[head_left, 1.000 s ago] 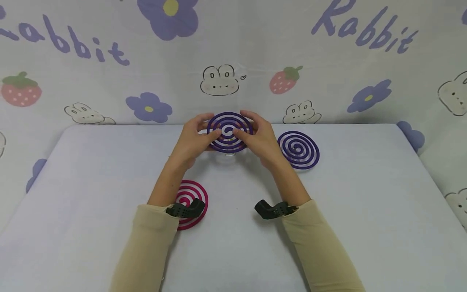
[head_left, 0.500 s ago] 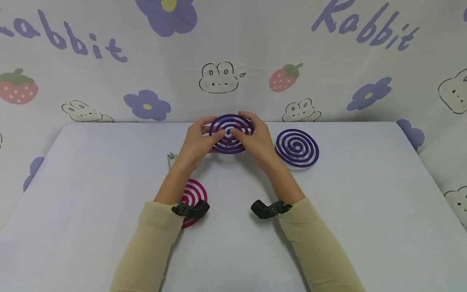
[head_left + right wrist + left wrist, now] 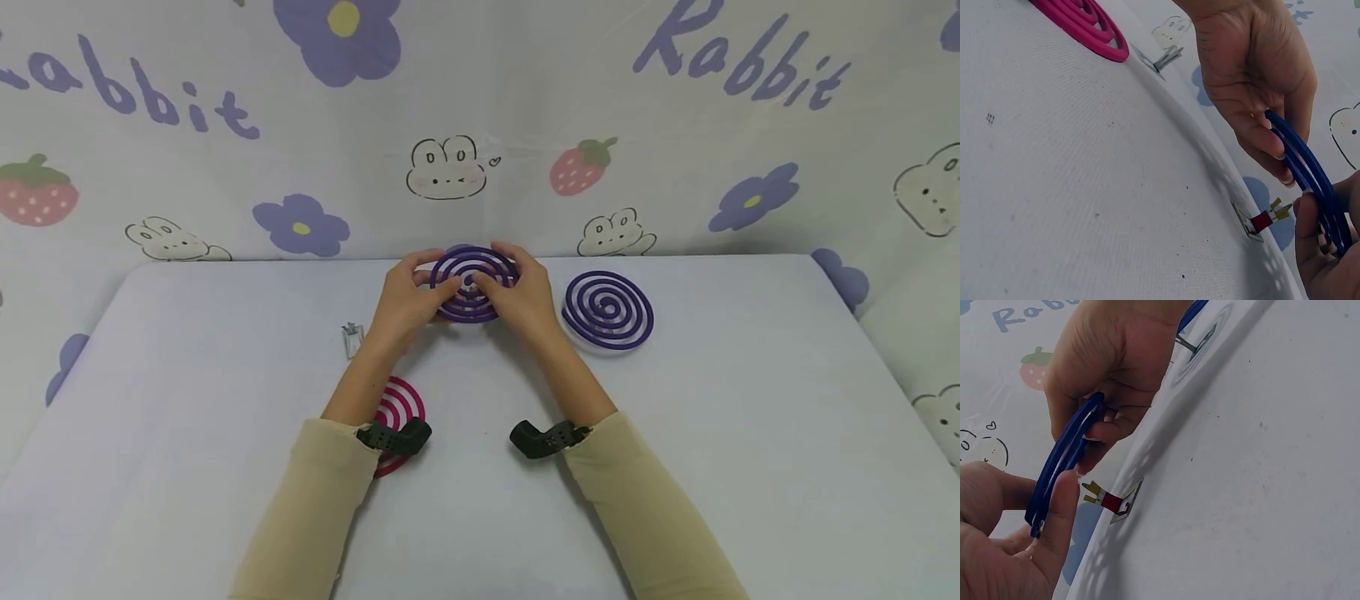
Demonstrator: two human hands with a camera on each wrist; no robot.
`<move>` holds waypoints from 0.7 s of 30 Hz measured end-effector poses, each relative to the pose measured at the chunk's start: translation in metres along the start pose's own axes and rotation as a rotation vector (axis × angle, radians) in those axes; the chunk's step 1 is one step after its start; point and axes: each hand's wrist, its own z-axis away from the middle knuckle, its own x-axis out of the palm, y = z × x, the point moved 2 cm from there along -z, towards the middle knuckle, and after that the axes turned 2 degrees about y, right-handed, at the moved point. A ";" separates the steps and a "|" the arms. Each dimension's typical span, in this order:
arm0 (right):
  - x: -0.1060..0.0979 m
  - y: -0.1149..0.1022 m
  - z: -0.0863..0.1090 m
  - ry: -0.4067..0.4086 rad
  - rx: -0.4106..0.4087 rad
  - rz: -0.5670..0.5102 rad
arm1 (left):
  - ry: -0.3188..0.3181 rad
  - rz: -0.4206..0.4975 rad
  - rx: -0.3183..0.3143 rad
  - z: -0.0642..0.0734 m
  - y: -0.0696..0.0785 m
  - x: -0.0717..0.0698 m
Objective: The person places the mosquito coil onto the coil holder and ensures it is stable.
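White worktop point(image 3: 712, 467), printed backdrop point(image 3: 525, 83). Left hand point(image 3: 403, 302) and right hand point(image 3: 527, 293) fingers pinch the coil point(image 3: 1055, 456) just above the stand point(image 3: 1110, 501). Advise: even grip, coil level, fingertips clear of stand.

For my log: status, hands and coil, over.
Left hand, right hand: gripping purple spiral coil. Coil held above small red-and-yellow pronged stand. No object visible between.
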 end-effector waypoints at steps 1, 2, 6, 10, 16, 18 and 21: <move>0.001 0.001 0.000 0.003 0.000 -0.001 | 0.004 -0.003 0.002 0.000 0.000 0.000; 0.001 0.001 0.000 0.005 -0.002 0.000 | 0.007 -0.004 0.002 0.000 -0.001 0.000; 0.001 0.003 0.000 0.005 -0.005 0.002 | 0.016 -0.008 -0.001 -0.001 -0.003 0.001; 0.001 0.004 -0.001 -0.011 0.007 -0.005 | 0.028 0.009 -0.001 -0.001 -0.004 0.001; 0.000 0.005 -0.002 -0.017 0.023 -0.005 | 0.028 0.028 -0.016 -0.003 -0.005 0.003; 0.000 0.006 -0.003 -0.017 0.024 -0.012 | 0.032 0.032 -0.018 -0.003 -0.006 0.003; 0.000 0.007 -0.003 -0.021 0.028 -0.019 | 0.044 0.031 -0.021 -0.004 -0.007 0.004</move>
